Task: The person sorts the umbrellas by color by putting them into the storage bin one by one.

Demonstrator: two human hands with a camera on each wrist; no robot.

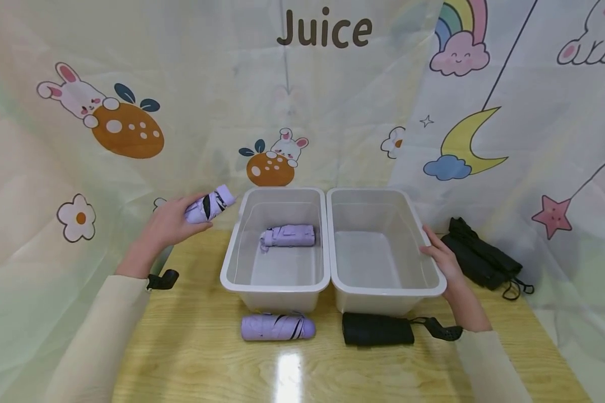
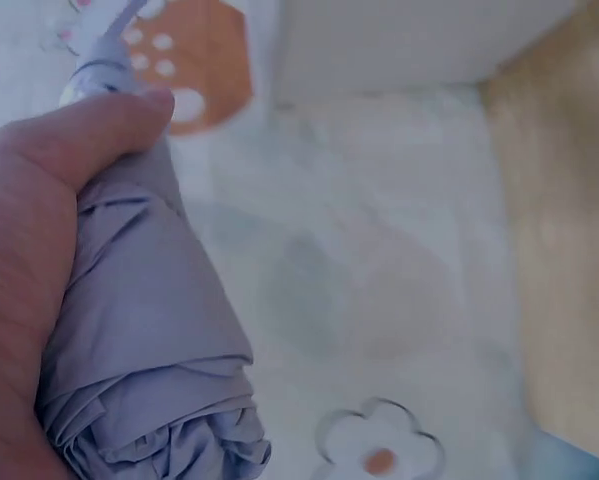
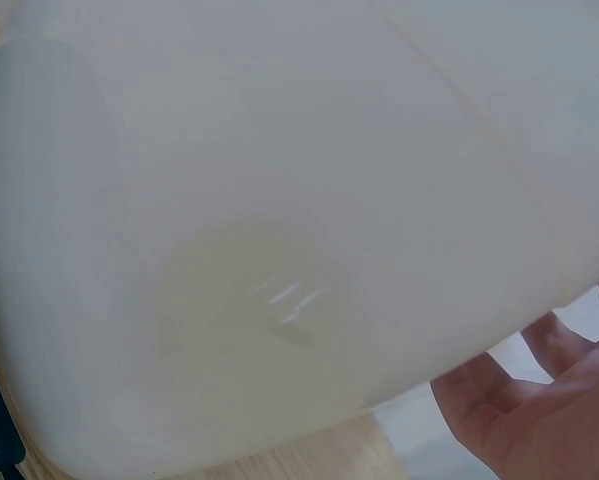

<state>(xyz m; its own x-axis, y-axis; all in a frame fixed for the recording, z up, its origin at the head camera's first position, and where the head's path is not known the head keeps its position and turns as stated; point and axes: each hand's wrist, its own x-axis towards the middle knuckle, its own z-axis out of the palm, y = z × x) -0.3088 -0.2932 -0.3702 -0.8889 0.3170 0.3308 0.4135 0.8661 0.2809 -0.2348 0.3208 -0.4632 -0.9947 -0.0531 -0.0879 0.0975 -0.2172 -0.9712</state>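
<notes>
My left hand (image 1: 173, 221) grips a folded purple umbrella (image 1: 209, 205) left of the left bin (image 1: 233, 246), above the table. The left wrist view shows the thumb across the umbrella's wrapped cloth (image 2: 149, 290). Inside the left bin lies another purple umbrella (image 1: 289, 235). A third purple umbrella (image 1: 277, 327) lies in front of that bin. My right hand (image 1: 446, 263) holds the right rim of the right bin (image 1: 388, 291), fingertips over the edge. In the right wrist view, the fingers (image 3: 474, 400) meet the bin's edge, and its pale wall (image 3: 279, 150) fills most of the picture.
A black folded umbrella (image 1: 378, 329) lies in front of the right bin. Another black umbrella (image 1: 481, 254), with a cord loop, rests right of the right hand. The wooden table (image 1: 206, 358) meets a printed cloth backdrop (image 1: 196, 134) behind and at both sides. The bins stand side by side.
</notes>
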